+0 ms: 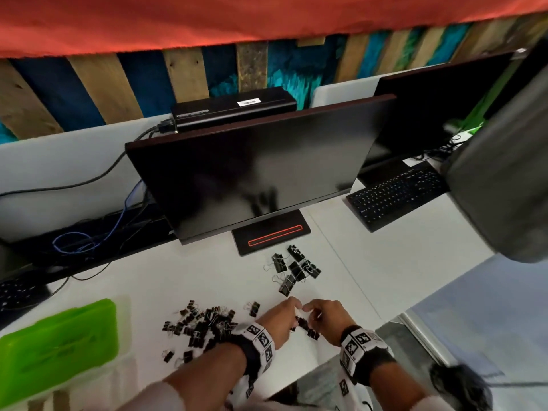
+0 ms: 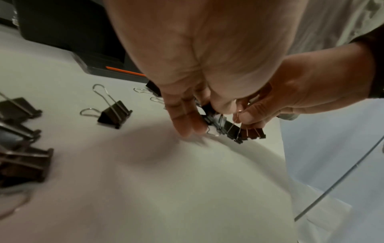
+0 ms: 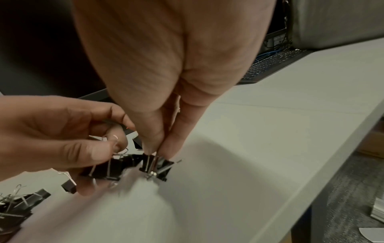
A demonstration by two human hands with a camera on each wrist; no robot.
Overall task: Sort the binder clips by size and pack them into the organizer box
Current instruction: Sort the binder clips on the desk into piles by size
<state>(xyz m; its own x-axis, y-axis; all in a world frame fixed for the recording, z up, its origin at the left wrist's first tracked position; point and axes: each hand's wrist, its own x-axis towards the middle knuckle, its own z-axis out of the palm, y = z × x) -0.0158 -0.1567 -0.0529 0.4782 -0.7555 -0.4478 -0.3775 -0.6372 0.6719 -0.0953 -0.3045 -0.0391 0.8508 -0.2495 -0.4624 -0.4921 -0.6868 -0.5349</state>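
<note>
Both hands meet near the white desk's front edge over a small cluster of black binder clips. My left hand pinches the wire handles of one clip, seen at the left of the right wrist view. My right hand pinches another clip by its handles, just above the desk. In the left wrist view my left hand and the right hand hold the linked clips. A pile of small clips lies left of the hands. Several large clips lie behind them. The green organizer box sits far left, lid shut.
A dark monitor on its stand rises behind the clips. A black keyboard lies at the right rear, with cables at the left rear. The desk edge runs just right of my right hand.
</note>
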